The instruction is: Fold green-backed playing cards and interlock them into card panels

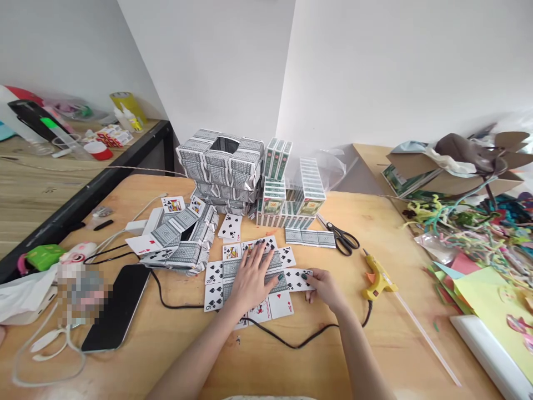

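Observation:
My left hand (252, 278) lies flat with fingers spread on face-down playing cards (230, 270) in the middle of the table. More cards stick out face up around these, among them spades and a red ace (282, 304). At the right side, my right hand (327, 289) pinches the outer end of a spade card (296, 279); the card's inner end reaches under or beside my left fingers. Behind my hands stands a box-like stack built of folded cards (225, 169). A smaller folded-card piece (195, 244) with loose cards on it sits to the left.
Green card packs (312, 205) stand at the back, near black scissors (345, 240) and a joined card strip (310, 238). A yellow glue gun (378, 278) lies right; its black cord (291, 345) crosses before the cards. A phone (119, 305) lies left, craft scraps (466, 222) far right.

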`<state>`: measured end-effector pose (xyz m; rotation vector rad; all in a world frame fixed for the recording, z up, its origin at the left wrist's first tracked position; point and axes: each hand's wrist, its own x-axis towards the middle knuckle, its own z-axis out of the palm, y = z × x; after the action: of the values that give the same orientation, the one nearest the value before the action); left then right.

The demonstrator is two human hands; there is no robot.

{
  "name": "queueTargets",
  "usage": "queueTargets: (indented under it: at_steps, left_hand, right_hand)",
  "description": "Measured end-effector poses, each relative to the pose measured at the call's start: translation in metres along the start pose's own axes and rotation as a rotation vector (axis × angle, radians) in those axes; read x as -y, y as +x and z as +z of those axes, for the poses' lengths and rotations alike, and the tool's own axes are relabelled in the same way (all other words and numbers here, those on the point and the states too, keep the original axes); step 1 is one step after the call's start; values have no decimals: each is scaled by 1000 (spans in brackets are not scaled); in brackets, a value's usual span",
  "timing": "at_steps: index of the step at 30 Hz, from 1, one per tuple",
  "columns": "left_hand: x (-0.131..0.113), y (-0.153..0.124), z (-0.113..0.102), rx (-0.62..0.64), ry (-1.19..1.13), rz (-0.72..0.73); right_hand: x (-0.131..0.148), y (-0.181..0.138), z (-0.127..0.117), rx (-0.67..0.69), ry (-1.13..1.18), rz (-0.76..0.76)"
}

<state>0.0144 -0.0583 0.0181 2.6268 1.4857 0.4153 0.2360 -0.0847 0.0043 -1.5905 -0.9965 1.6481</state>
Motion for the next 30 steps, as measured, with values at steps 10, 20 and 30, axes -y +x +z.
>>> queueTargets:
  at_steps: [10, 20, 30]
  left_hand:
    - [-1, 0, 0, 10, 16, -5]
    - [-2, 1, 2, 27, 8, -24]
    - [-3, 2, 2, 28, 2, -24]
  right_hand:
    - [18, 13, -3, 142, -158, -10]
    - [22, 12, 13, 114, -177, 0]
    - [21, 14, 21, 20, -254, 111]
